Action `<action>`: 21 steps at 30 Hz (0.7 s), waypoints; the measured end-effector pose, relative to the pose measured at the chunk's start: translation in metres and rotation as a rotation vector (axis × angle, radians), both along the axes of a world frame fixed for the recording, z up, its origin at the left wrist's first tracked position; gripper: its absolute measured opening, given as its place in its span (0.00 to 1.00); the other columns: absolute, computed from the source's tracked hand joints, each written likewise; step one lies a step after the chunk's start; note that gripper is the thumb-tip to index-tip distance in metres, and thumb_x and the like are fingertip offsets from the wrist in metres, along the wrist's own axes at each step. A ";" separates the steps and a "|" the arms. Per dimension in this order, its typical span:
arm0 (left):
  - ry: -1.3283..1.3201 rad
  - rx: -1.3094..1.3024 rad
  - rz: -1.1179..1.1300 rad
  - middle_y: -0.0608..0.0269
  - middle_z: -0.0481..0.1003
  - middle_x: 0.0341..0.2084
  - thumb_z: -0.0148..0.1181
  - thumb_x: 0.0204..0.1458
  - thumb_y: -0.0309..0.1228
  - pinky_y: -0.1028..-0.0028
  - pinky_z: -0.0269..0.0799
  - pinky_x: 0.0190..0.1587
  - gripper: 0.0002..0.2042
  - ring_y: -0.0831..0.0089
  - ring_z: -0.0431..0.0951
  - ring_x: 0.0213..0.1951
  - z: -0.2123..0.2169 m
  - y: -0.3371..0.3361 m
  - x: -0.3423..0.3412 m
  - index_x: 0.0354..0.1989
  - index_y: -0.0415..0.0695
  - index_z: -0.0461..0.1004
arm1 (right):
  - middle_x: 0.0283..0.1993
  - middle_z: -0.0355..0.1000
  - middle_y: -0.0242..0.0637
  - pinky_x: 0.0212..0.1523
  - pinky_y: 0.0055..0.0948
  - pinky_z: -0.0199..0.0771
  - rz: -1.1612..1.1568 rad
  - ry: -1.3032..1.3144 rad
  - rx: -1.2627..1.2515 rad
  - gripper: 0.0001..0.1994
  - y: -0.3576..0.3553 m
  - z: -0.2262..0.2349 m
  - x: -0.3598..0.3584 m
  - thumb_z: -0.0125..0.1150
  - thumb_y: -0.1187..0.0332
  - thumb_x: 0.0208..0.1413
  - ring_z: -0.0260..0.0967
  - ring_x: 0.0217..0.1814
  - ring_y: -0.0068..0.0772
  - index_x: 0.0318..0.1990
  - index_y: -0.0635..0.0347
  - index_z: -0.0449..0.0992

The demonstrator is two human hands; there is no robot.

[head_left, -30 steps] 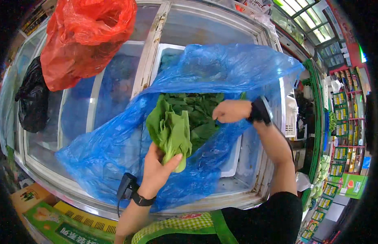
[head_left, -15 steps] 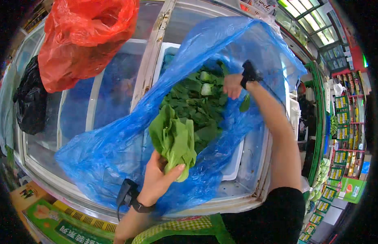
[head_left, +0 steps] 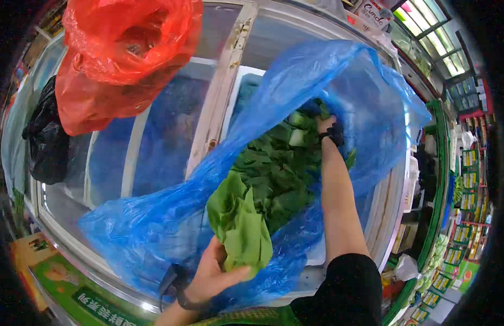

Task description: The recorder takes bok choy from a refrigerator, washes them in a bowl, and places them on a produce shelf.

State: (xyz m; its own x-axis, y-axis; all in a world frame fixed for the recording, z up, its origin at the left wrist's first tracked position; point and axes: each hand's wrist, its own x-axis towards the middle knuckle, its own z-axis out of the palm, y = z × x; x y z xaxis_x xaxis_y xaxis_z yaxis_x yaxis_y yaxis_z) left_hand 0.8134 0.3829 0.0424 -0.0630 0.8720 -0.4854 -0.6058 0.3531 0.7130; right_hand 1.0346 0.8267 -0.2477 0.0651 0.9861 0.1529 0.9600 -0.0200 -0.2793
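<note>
My left hand (head_left: 215, 276) is closed round the pale base of a light green bok choy (head_left: 241, 231), its leaves pointing away from me. A wide blue plastic bag (head_left: 154, 223) lies open over the chest, its upper edge raised in an arch. Inside is a pile of darker leafy greens (head_left: 276, 176) with pale cut stems at the far end. My right hand (head_left: 325, 126) reaches into the far part of the bag, beside those stems and against the leaves. Its fingers are partly hidden, so I cannot see whether they grip a leaf.
A red plastic bag (head_left: 127, 92) and a black plastic bag (head_left: 47, 136) are at the far left. Beneath everything runs a glass-topped chest with a white frame (head_left: 222, 81). Printed green cartons (head_left: 94, 293) line the near left edge. Stocked shelves (head_left: 471, 201) stand at the right.
My right hand has moved farther into the bag, among the greens near the pale stems. My left hand still holds the bok choy. The whole view has shifted slightly.
</note>
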 end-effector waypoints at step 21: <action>-0.167 0.028 0.026 0.56 0.72 0.42 0.68 0.39 0.34 0.62 0.73 0.45 0.35 0.61 0.76 0.41 -0.006 -0.011 0.003 0.56 0.38 0.58 | 0.36 0.76 0.43 0.29 0.35 0.75 0.875 0.215 0.099 0.10 -0.066 0.071 0.018 0.56 0.78 0.41 0.73 0.28 0.45 0.33 0.61 0.79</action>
State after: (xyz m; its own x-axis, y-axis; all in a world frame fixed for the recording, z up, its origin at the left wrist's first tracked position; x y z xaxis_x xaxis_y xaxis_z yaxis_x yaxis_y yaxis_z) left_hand 0.8161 0.3718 0.0366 -0.0060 0.8846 -0.4662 -0.7256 0.3170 0.6108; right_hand 1.0521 0.7603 -0.1769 -0.6647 0.6792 0.3113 0.5474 0.7262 -0.4159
